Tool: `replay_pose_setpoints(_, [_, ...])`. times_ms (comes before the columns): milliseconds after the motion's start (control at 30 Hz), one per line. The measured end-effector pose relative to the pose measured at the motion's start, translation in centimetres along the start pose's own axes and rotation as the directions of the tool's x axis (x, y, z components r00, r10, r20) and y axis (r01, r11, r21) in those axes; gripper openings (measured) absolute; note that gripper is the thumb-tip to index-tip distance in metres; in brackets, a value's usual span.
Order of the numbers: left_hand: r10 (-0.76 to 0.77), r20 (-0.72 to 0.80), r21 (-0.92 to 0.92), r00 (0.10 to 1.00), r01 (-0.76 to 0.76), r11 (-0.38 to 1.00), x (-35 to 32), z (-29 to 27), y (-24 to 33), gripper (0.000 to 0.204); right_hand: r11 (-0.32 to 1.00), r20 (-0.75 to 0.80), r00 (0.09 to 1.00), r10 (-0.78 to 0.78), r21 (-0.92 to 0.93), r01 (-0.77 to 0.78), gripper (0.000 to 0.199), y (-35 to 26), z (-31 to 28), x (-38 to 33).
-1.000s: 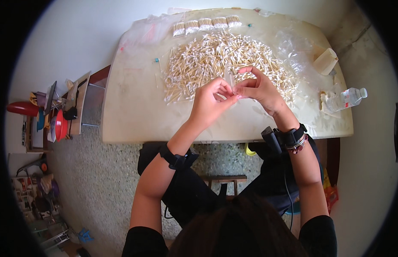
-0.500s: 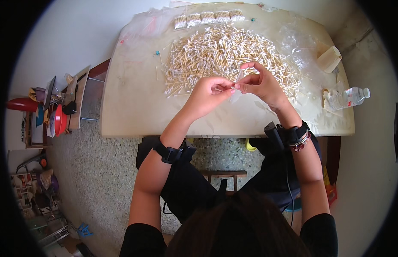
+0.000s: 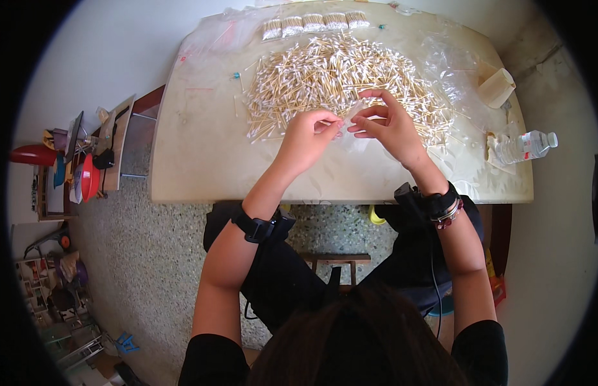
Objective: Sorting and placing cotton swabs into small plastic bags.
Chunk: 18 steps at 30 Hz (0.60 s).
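Observation:
A small clear plastic bag [image 3: 353, 136], faint against the table, is between my hands in front of the cotton swab pile [image 3: 331, 77]. My left hand [image 3: 313, 134] is closed, its thumb and forefinger pinching the bag's left edge. Just to the right, my right hand [image 3: 390, 127] has its thumb and fingers curved but apart, the forefinger raised. Whether its fingertips touch the clear film, I cannot tell. Loose swabs with white tips and wooden sticks spread beyond both hands.
Several packed bundles of swabs [image 3: 313, 23] stand in a row at the far edge. Clear plastic sheets [image 3: 215, 35] lie at the far left, and more crumpled film [image 3: 443, 64] at the right. A paper cup [image 3: 496, 89] and a water bottle [image 3: 532, 146] lie near the right edge.
My fingertips, close together before at the bag, have drawn apart slightly. The left hand has shifted a little left, and the right hand's thumb and fingers have loosened.

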State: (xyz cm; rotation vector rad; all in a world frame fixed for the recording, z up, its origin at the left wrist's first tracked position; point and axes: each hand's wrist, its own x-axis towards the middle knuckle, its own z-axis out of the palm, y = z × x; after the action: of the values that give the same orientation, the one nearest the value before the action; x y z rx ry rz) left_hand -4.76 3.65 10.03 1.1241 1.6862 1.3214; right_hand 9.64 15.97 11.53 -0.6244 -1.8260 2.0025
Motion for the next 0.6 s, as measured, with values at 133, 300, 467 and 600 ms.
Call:
replay_pose_setpoints(133, [0.041,-0.052,0.062,0.998,-0.038,0.997,-0.1,-0.2,0.7,0.012,0.998,-0.004,0.998,-0.062,0.002,0.062,0.039,0.6,0.3,0.1])
replay_pose_setpoints(300, [0.082,-0.078,0.086,0.994,-0.075,0.993,-0.1,-0.3,0.7,0.011,0.999,-0.014,0.999,-0.048,-0.025,0.048,0.04,0.5,0.6,0.0])
replay_pose_setpoints(467, [0.01,-0.016,0.131,1.0,-0.008,0.991,-0.1,-0.2,1.2,0.011,0.998,-0.012,0.999,-0.046,-0.037,0.046,0.042,0.6,0.6,0.0])
replay_pose_setpoints(600, [-0.017,0.032,0.159,0.999,0.011,0.987,-0.1,-0.4,1.2,0.012,0.993,0.009,0.999,-0.045,-0.104,0.046,0.043,0.4,0.4,-0.1])
